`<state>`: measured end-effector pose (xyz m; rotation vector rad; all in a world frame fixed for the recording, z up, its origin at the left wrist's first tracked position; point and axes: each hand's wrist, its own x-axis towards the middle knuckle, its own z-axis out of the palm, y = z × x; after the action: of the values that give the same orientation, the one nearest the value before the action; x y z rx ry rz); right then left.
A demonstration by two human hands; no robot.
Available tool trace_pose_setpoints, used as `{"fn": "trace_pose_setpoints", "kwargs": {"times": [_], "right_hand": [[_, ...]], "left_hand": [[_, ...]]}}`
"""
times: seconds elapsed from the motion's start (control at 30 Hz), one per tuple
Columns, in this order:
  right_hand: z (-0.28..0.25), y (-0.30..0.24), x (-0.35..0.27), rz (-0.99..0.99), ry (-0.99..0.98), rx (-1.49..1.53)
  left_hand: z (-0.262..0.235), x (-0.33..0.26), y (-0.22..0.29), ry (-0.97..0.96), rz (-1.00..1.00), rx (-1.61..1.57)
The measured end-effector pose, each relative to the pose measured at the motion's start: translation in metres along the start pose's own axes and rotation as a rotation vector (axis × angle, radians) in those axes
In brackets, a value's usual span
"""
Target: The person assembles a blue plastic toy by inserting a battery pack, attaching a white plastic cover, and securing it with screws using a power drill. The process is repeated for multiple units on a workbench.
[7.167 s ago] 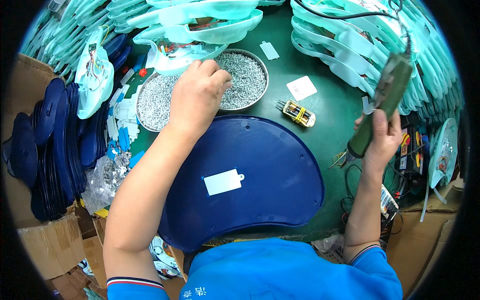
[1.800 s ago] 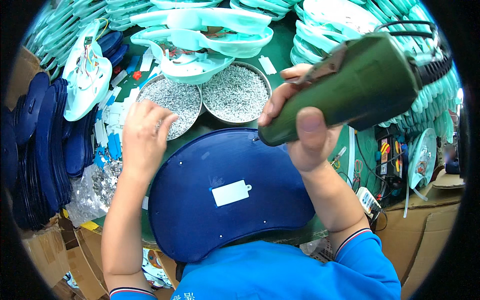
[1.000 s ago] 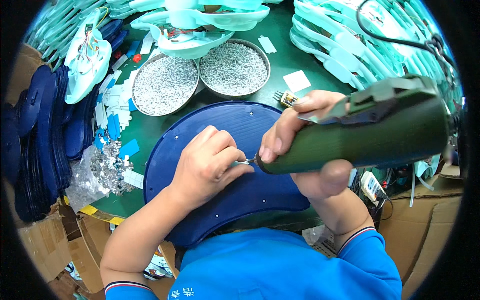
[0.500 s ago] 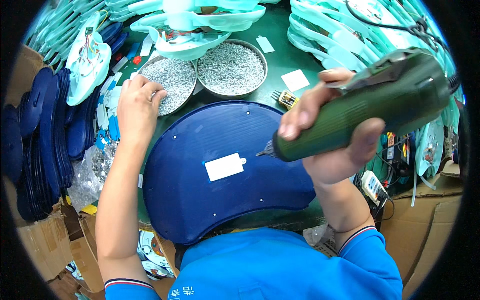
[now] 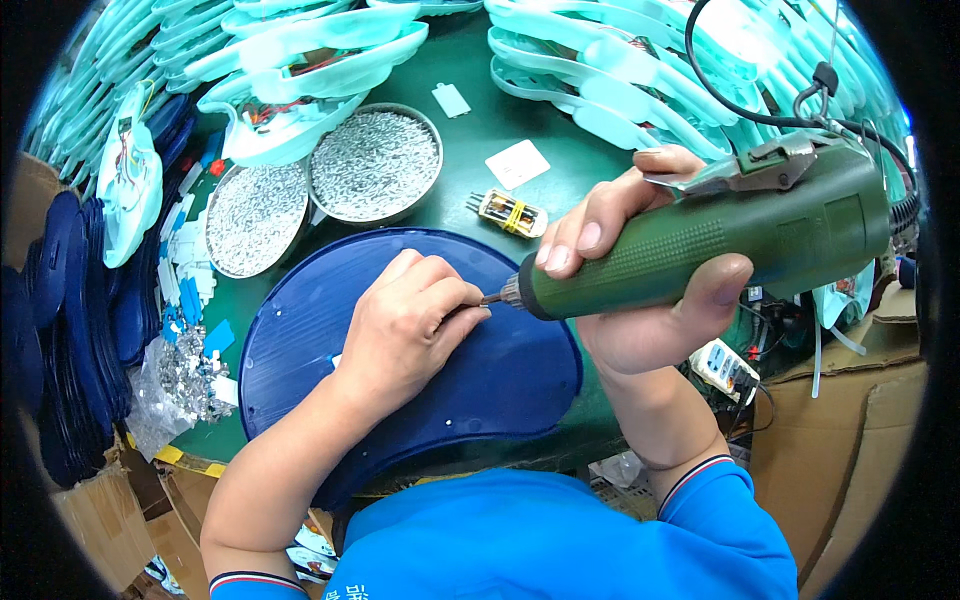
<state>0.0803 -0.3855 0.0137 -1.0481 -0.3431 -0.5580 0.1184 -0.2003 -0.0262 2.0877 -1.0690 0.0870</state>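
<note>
In my right hand [image 5: 650, 250] is a green electric screwdriver [image 5: 720, 230], held level with its bit pointing left. The fingers of my left hand [image 5: 405, 320] are pinched at the tip of the bit; what is between them, likely something small, is hidden. Both hands are above a dark blue curved plastic panel [image 5: 500, 390] lying in front of me. My left hand covers most of the white tag on that panel. Two round bowls of small silver screws, the left bowl [image 5: 255, 220] and the right bowl [image 5: 375, 165], stand just beyond the panel.
Stacks of mint-green plastic shells [image 5: 600, 70] line the back. Dark blue panels [image 5: 75, 320] are stacked at the left, near a plastic bag of small metal parts [image 5: 185, 375]. A yellow-taped component [image 5: 512, 213] and a white card [image 5: 517, 164] lie behind the panel. Cardboard [image 5: 820, 450] stands at the right.
My left hand has moved from the left screw bowl to the screwdriver's bit, over the panel. The screwdriver stays in my right hand. The whole view has shifted a little.
</note>
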Motion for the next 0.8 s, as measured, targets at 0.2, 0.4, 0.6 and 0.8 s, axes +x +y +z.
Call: {"fn": "trace_pose_setpoints", "kwargs": {"times": [0.2,0.4,0.6,0.8], "right_hand": [[-0.014,-0.007,0.001,0.048,-0.076,-0.125],[-0.016,-0.017,-0.001,0.106,-0.101,-0.230],[-0.016,-0.021,-0.001,0.144,-0.091,-0.271],[-0.019,-0.018,0.001,0.184,-0.123,-0.314]], "left_hand": [[0.010,0.010,0.009,-0.004,-0.008,0.063],[0.014,0.013,0.013,-0.001,-0.026,0.036],[0.010,0.012,0.012,0.000,0.006,-0.002],[0.018,0.007,0.006,0.058,-0.004,0.014]]}}
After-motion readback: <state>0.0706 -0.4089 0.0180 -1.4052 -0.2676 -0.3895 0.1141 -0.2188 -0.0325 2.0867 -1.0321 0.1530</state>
